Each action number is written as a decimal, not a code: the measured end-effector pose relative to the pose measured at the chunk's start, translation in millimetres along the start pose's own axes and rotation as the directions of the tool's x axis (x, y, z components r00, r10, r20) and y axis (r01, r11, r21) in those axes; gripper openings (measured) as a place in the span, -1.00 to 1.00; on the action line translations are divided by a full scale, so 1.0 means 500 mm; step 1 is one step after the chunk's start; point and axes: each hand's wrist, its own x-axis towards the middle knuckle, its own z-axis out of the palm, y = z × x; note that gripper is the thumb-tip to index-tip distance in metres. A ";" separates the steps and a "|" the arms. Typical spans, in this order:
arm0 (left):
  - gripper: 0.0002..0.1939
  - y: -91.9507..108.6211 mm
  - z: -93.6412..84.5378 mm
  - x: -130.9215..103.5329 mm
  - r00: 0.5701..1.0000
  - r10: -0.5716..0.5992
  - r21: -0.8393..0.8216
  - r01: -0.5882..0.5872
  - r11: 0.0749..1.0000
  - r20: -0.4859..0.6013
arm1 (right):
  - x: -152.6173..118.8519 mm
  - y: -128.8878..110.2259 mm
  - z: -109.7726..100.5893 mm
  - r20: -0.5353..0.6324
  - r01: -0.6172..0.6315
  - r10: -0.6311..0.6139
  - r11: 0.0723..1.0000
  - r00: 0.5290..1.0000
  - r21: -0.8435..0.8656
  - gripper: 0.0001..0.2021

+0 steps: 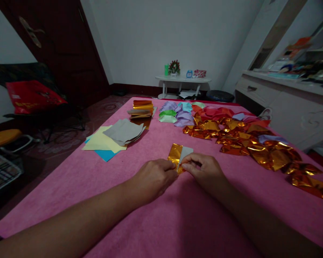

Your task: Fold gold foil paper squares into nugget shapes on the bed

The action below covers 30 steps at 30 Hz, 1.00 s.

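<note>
A small sheet of gold foil paper [174,152] lies on the pink cloth in front of me, partly folded so that a pale grey strip of its back shows on the right. My left hand [154,179] presses the near left part of it, fingers closed together over the edge. Thumb and forefinger of my right hand [206,170] pinch the folded part at the right, near its lower corner. Fingertips of both hands almost meet there and hide the near end of the sheet.
The pink cloth [102,204] covers the table. Grey sheets [122,131] lie over yellow paper [102,140] and blue paper [107,154] at left. Behind them is a gold foil stack [142,104]. Folded gold pieces [263,154], purple pieces [183,118] and red ones [214,113] spread rightward.
</note>
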 end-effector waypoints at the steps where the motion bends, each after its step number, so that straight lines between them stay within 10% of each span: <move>1: -0.73 -0.001 0.000 0.000 1.000 -0.002 -0.008 0.002 1.000 -0.005 | 0.000 0.000 0.001 0.001 0.010 -0.010 1.000 1.000 -0.014 -0.87; 15: -0.79 0.009 0.011 0.008 0.992 -0.120 -0.075 0.117 0.990 -0.042 | 0.003 -0.019 0.005 0.001 0.000 0.000 0.987 1.000 -0.163 -0.92; 22: -0.90 -0.024 0.018 0.012 0.909 -0.396 -0.470 0.295 0.832 -0.130 | 0.001 -0.022 0.004 -0.022 0.002 -0.006 0.983 1.000 -0.185 -0.97; 30: -0.87 -0.003 0.011 0.017 0.951 -0.289 -0.376 0.228 0.898 -0.113 | 0.016 -0.036 -0.004 0.010 -0.085 0.089 0.972 0.996 -0.218 -0.97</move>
